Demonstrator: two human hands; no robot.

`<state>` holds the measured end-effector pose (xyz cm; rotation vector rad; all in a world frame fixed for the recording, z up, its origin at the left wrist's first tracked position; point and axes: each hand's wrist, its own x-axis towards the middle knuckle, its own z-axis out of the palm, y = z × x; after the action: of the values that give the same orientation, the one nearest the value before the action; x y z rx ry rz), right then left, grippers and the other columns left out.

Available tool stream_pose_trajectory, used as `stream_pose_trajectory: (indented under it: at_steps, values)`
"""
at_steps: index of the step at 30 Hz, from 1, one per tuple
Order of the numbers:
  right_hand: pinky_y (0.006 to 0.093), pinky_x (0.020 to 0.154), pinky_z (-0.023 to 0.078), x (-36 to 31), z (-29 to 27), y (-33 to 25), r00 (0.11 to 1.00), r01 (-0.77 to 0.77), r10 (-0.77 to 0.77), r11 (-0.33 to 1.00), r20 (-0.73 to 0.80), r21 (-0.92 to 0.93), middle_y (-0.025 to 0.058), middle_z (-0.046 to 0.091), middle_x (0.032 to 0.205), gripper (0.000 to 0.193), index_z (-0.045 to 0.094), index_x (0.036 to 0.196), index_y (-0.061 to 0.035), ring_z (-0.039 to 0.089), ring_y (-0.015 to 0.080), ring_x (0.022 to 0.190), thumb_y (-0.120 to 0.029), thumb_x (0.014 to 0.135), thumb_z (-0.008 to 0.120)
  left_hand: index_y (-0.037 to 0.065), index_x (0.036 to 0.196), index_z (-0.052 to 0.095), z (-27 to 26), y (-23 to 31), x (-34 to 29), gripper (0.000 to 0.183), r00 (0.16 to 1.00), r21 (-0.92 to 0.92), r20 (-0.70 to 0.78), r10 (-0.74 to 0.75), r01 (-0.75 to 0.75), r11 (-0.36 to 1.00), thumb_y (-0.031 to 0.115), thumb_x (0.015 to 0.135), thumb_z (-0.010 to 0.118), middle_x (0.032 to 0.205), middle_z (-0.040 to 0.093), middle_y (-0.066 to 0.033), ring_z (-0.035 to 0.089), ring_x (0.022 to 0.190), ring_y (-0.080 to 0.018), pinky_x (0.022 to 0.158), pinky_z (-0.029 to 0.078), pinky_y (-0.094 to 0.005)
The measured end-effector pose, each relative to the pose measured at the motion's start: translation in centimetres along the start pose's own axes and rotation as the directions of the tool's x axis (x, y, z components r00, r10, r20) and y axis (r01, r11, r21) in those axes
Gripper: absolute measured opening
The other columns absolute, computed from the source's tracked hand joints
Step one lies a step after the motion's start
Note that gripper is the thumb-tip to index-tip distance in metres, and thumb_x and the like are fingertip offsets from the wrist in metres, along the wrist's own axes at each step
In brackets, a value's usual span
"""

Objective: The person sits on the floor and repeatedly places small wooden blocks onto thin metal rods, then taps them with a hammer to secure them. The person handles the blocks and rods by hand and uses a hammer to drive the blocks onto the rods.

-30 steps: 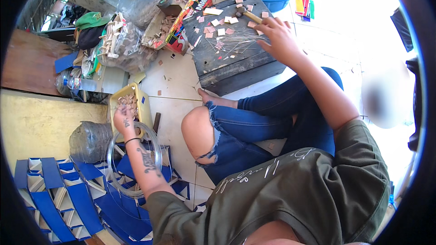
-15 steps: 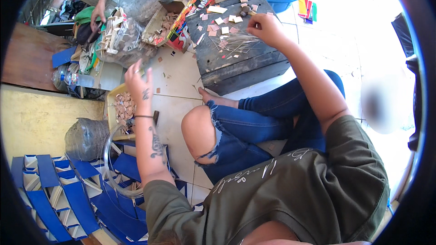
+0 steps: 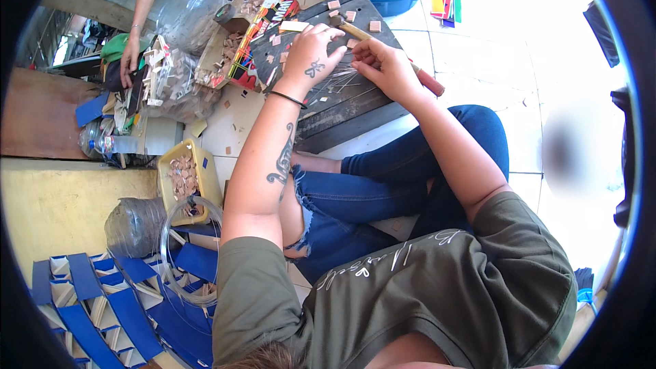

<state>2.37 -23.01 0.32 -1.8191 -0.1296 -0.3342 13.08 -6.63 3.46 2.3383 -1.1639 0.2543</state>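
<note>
My left hand (image 3: 314, 51) is above a dark wooden block (image 3: 335, 113), thumb and fingers apart, with nothing visible between them. Close by on the right, my right hand (image 3: 388, 68) has its fingers curled in a pinch; whatever they hold is too small or hidden to name. A hammer (image 3: 355, 31) with a wooden handle and red end lies on the block and passes beneath my right hand; whether the hand touches it, I cannot tell. Small square wooden pieces (image 3: 375, 26) and thin pale wires (image 3: 339, 84) are scattered over the block top.
A yellow bin (image 3: 213, 171) of wooden pieces stands at my left, near coiled clear tubing (image 3: 167, 253) and stacked blue-and-white pieces (image 3: 123, 307). Cardboard boxes (image 3: 236, 48) and a blue basin (image 3: 403, 5) are beyond. Another person's hand (image 3: 130, 61) reaches in at far left.
My left hand has moved from near the yellow bin, up and right, to above the block. My right hand has come slightly nearer, still pinched. The whole view has shifted a little.
</note>
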Motion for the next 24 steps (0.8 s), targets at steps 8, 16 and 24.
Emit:
stream_pose_trajectory:
  at_steps: [8, 16, 24]
  values:
    - [0.0233, 0.067, 0.052, 0.8, -1.5, 0.8, 0.975, -0.211, 0.191, 0.959, 0.117, 0.188, 0.0042, 0.069, 0.083, 0.011, 0.065, 0.092, -0.0001, 0.065, 0.0084, 0.076, -0.004, 0.083, 0.069, 0.01, 0.091, 0.071, 2.0, 0.5, 0.3, 0.02, 1.0, 0.032, 0.006, 0.02, -0.02, 0.999, 0.022, 0.075, 0.073, 0.09, 0.064, -0.0062, 0.058, 0.094, -0.0271, 0.083, 0.045, -0.041]
    - [0.0224, 0.062, 0.051, 0.7, -1.8, -0.2, 0.983, -0.168, 0.185, 0.902, -0.005, 0.398, 0.0029, 0.066, 0.081, 0.011, 0.061, 0.093, -0.0007, 0.063, 0.0074, 0.071, -0.011, 0.091, 0.065, 0.005, 0.095, 0.072, 0.2, 2.3, -1.9, 0.018, 0.976, -0.16, -0.018, -0.217, 0.211, 0.964, 0.007, 0.077, 0.072, 0.088, 0.067, -0.0057, 0.061, 0.071, -0.0131, 0.065, 0.049, -0.0262]
    - [0.0244, 0.067, 0.053, -1.8, -0.1, -1.6, 0.998, -0.061, 0.066, 0.982, 0.022, -0.179, 0.0045, 0.068, 0.082, 0.013, 0.064, 0.095, -0.0002, 0.065, 0.0096, 0.074, -0.01, 0.088, 0.068, 0.005, 0.099, 0.072, 2.0, 7.2, -8.8, 0.023, 0.831, -0.545, -0.268, -0.487, 0.286, 0.788, 0.003, 0.076, 0.075, 0.082, 0.067, -0.0051, 0.059, 0.068, -0.0101, 0.064, 0.049, -0.0258]
